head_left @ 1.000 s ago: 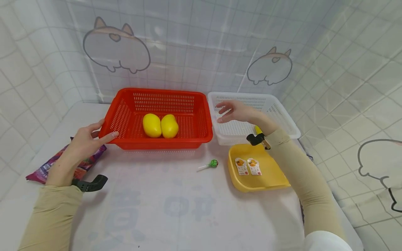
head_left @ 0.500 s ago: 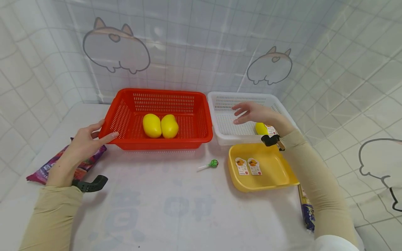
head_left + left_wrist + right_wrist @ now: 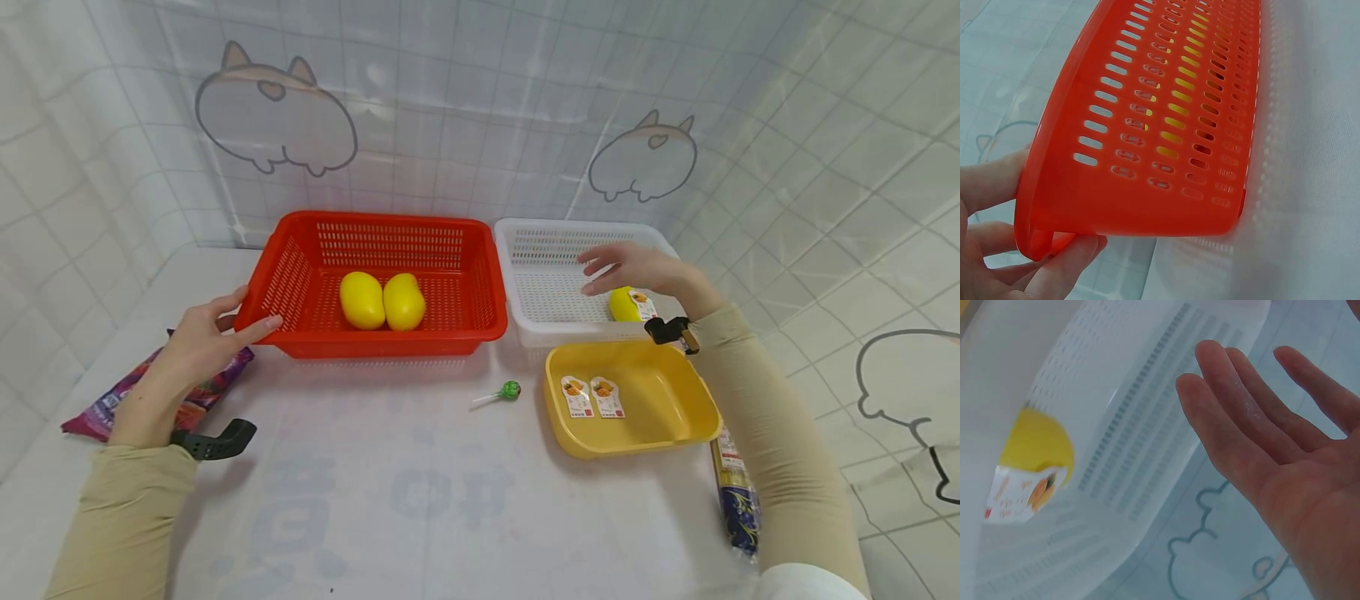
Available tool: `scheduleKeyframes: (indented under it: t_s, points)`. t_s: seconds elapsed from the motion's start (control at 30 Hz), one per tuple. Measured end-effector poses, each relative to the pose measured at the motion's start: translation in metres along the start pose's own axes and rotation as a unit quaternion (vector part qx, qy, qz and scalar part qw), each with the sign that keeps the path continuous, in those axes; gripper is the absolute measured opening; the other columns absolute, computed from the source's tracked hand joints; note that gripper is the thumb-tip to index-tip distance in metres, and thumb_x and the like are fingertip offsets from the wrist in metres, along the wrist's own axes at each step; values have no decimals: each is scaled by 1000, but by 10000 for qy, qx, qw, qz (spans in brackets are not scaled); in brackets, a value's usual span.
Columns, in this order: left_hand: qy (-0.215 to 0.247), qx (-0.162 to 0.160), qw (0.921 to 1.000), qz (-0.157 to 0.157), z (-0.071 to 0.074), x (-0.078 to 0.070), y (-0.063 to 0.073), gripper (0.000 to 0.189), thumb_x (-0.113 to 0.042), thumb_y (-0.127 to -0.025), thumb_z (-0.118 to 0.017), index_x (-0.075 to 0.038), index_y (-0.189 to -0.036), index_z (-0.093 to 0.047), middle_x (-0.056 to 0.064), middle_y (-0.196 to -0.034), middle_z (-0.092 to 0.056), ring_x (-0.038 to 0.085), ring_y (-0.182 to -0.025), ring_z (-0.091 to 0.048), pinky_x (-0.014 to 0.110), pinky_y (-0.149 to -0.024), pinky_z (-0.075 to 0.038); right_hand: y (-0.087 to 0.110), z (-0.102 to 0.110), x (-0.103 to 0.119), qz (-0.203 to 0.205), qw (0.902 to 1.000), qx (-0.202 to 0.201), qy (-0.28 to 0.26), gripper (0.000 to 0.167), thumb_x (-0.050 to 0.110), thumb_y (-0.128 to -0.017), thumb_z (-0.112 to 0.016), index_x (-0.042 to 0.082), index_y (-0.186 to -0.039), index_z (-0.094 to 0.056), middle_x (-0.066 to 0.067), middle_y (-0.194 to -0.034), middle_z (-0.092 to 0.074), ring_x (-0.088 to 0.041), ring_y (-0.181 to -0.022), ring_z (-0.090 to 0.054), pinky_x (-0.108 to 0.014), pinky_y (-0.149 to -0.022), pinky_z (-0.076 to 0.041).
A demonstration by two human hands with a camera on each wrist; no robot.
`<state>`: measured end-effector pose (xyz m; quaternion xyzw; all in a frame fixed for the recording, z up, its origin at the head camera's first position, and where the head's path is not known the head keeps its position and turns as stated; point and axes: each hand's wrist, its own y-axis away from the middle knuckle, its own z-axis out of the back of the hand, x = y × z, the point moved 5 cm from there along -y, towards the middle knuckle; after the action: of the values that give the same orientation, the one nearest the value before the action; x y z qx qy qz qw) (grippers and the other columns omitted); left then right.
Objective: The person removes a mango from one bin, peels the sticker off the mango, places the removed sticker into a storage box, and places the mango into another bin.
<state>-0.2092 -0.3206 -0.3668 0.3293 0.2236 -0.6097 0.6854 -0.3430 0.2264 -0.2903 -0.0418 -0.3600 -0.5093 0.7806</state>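
My left hand (image 3: 201,340) grips the front left corner of the red plastic basket (image 3: 386,347); the left wrist view shows its fingers and thumb at the rim (image 3: 1038,187). Two smooth yellow fruits (image 3: 362,300), shaped like mangoes, lie side by side in that basket. Over the white basket (image 3: 566,329) hovers my right hand (image 3: 637,268), fingers spread and relaxed, nothing in it. Below it in the white basket lies another yellow fruit (image 3: 622,305) with a small printed card (image 3: 1022,497) against it. The forearm hides part of this basket's right side.
In front of the white basket stands a yellow tub (image 3: 652,408) with two printed cards (image 3: 577,397) inside. A green lollipop (image 3: 510,390) lies on the table. A purple packet (image 3: 120,400) sits under the left wrist, a blue-and-gold packet (image 3: 738,500) beside the right forearm.
My right hand has drawn to the right over the white basket, and the yellow fruit and card beneath it have come into view. My left hand and the red basket stay put.
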Motion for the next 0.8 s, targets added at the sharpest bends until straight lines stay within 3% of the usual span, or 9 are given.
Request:
scheduleKeyframes:
  t_s: [0.37,0.8]
  points:
    - [52,9,10000,40,1,-2,1,95,-65,-94,-51,-19,-159,2,38,-157,-18,60,-135,-28,71,-100,-40,-1,18,-28,-305,9995,-1,8,67,32,-93,-73,6,-147,-43,-25,-147,-46,-39,-128,-53,-53,-106,-47]
    - [42,-17,10000,13,0,-2,2,94,-64,-95,-51,-21,-159,2,37,-158,-17,60,-135,-27,71,-101,-39,-9,32,-57,-786,9962,140,-356,73,30,-94,-71,1,-151,-34,-29,-151,-39,-43,-133,-46,-60,-112,-37]
